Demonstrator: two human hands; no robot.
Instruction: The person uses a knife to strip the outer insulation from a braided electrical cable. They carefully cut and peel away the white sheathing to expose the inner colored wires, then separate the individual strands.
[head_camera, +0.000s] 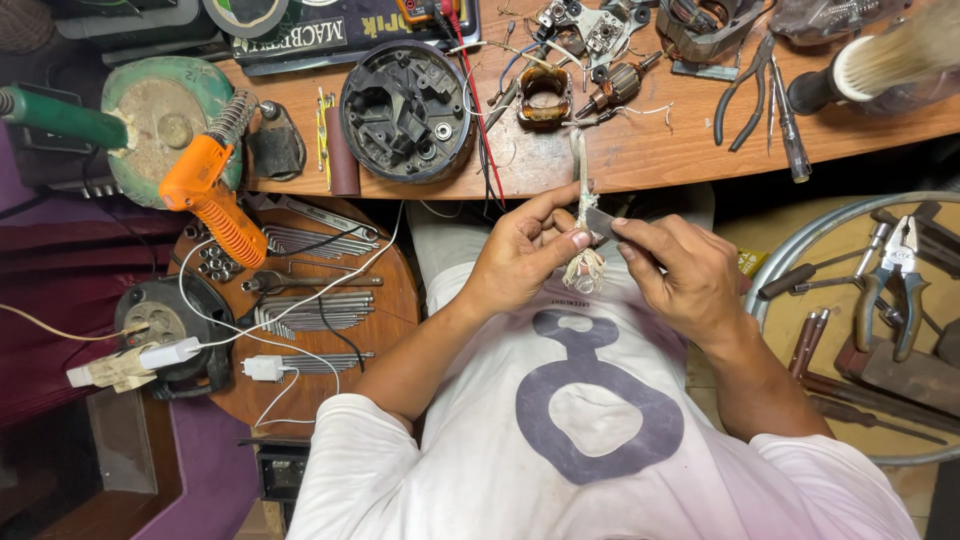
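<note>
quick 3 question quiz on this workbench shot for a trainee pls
1. True or false: the left hand pinches the frayed cable.
2. What does the right hand press against the cable? A) pliers B) small flat blade C) screwdriver
3. On which side of the round black housing is the orange glue gun?

Key
1. True.
2. B, the small flat blade.
3. Image left, over the round wooden table.

Two hands at centre: left hand (520, 255), right hand (680, 270). One orange glue gun (205, 190) at nine o'clock, one black round housing (405, 110) at twelve, one brush (880, 60) at two.
</note>
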